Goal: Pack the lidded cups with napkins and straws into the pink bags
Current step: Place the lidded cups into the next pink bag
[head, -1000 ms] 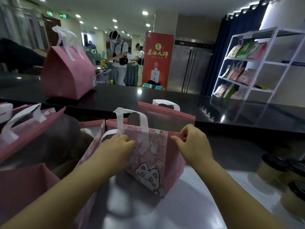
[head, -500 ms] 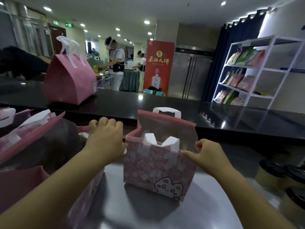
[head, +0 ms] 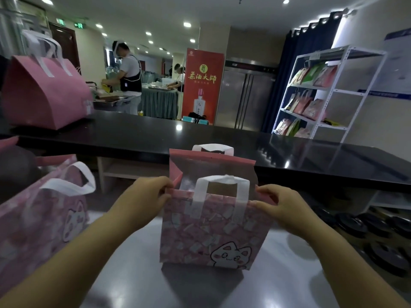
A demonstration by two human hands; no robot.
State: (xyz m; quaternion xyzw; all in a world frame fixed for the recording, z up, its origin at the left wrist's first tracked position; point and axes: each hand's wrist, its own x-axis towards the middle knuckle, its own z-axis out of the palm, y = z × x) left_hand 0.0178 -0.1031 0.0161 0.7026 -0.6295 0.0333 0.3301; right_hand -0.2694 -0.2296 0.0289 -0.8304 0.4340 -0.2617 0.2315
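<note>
A tall red standing banner in the background carries four large gold Chinese characters, 茶酒大師, beneath a round gold emblem whose mark is too small to read. A small lit green exit sign near the ceiling at left is blurred. A white wall poster at far right holds unreadable print.

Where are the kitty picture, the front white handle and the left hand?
kitty picture point(head: 231, 255), head view, on the cat's face.
front white handle point(head: 223, 180), head view, on its top strap.
left hand point(head: 144, 196), head view, on its back.
</note>
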